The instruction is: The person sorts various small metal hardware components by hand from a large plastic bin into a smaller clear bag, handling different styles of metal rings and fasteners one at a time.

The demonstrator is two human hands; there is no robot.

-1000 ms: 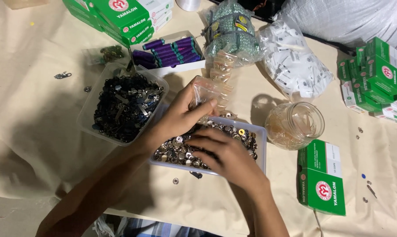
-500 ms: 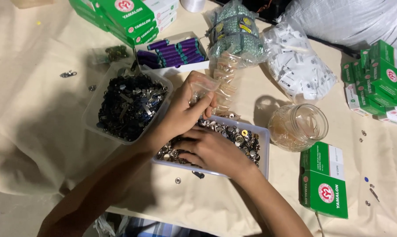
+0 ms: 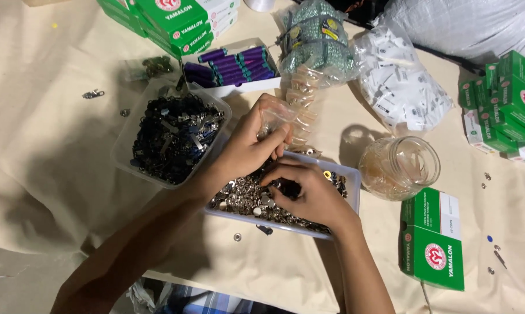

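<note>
Left hand [image 3: 252, 142] pinches a small clear plastic bag [image 3: 276, 118] open above the white tray [image 3: 348, 176], right hand [image 3: 309, 195] curled, picking among silver snap buttons [image 3: 245, 197]; tray well stocked, bag seemingly almost empty.

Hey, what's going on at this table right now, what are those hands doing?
A person is working over a white tray heaped with small silver metal fasteners. The left hand holds a small clear plastic bag just above the tray, while the right hand rests in the pile, fingers among the pieces. Beside it sit a clear tub of dark metal parts, a glass jar and green boxes on the cloth-covered table.
</note>
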